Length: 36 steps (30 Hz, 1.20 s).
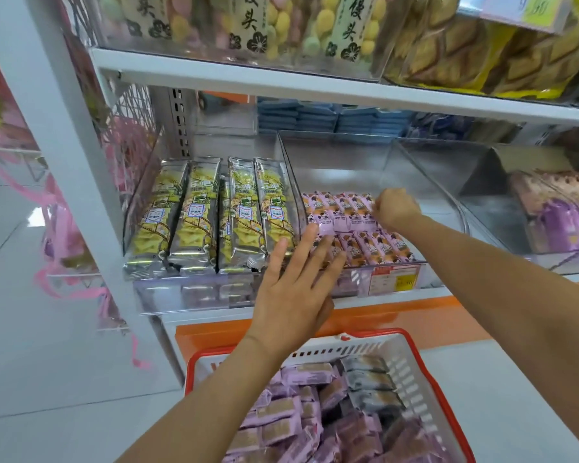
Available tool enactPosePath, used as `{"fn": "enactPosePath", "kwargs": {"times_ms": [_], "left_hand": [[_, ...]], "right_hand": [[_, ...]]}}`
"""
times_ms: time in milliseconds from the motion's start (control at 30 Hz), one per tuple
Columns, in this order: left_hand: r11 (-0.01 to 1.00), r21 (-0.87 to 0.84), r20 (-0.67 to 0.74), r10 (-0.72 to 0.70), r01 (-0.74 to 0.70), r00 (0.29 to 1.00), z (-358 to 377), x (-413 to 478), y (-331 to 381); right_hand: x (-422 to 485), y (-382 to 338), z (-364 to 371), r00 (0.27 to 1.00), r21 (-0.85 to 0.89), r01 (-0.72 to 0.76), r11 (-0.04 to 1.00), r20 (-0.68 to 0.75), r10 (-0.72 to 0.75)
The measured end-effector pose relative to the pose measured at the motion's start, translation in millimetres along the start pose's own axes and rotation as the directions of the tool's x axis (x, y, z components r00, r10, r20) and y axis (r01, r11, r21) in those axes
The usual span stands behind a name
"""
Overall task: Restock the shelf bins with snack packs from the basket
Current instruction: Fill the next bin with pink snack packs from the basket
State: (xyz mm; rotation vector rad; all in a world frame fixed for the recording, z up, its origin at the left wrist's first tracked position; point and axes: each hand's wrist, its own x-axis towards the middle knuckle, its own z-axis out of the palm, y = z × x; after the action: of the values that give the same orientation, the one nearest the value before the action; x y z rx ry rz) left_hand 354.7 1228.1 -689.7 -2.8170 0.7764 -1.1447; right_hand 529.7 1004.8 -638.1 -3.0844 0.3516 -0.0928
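Observation:
A clear shelf bin (pixel 411 182) holds two rows of small pink snack packs (pixel 378 245) at its front. My left hand (pixel 295 289) has straight, spread fingers, and their tips touch the front row at the bin's left side. My right hand (pixel 395 208) reaches deeper in, fingers curled on packs of the rear row (pixel 341 208). Below, a white basket with a red rim (pixel 415 372) holds several pink and a few grey snack packs (pixel 315 416).
The left bin holds upright yellow-green cracker packs (pixel 211 215). A further bin at the right (pixel 562 215) has purple packs. A price tag (pixel 395 279) hangs on the bin front. The shelf above (pixel 281 78) overhangs; an orange ledge (pixel 398 315) lies below.

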Motion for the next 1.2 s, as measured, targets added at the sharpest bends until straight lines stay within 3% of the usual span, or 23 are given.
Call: {"fn": "enactPosePath", "kwargs": {"times_ms": [167, 267, 467, 600, 700, 767, 933, 1067, 1200], "left_hand": [[0.999, 0.03, 0.093, -0.021, 0.019, 0.995, -8, 0, 3], [0.997, 0.075, 0.118, -0.021, 0.012, 0.993, -14, -2, 6], [0.997, 0.028, 0.098, 0.075, -0.078, 0.992, -20, -23, 25], [0.989, -0.08, 0.045, 0.125, -0.122, 0.991, -19, -36, 35], [0.973, -0.125, 0.06, 0.202, -0.193, 0.978, -12, -50, 37], [0.971, -0.158, 0.162, 0.203, -0.178, 0.966, -1, -63, 35], [0.987, -0.163, 0.474, 0.069, 0.011, 0.878, 28, -100, 32], [0.991, -0.132, 0.521, 0.065, 0.005, 0.851, 47, -121, 31], [0.999, -0.052, 0.568, 0.028, 0.002, 0.822, 61, -140, 36]], "right_hand": [[-23, 1, -12, 0.997, 0.076, 0.06, 0.995, 0.041, -0.064], [-46, -3, -27, 0.986, 0.226, 0.168, 0.96, -0.033, -0.165], [-118, -8, -60, 0.936, 0.571, 0.349, 0.743, -0.173, -0.307], [-170, 2, -73, 0.877, 0.664, 0.469, 0.582, -0.272, -0.396], [-200, 14, -58, 0.857, 0.698, 0.49, 0.522, -0.278, -0.433], [-213, 21, -32, 0.857, 0.685, 0.477, 0.551, -0.223, -0.464], [-228, 39, 61, 0.893, 0.546, 0.359, 0.757, 0.035, -0.449], [-231, 50, 122, 0.893, 0.396, 0.286, 0.873, 0.22, -0.392], [-230, 49, 165, 0.856, 0.186, 0.315, 0.931, 0.369, -0.363]]}}
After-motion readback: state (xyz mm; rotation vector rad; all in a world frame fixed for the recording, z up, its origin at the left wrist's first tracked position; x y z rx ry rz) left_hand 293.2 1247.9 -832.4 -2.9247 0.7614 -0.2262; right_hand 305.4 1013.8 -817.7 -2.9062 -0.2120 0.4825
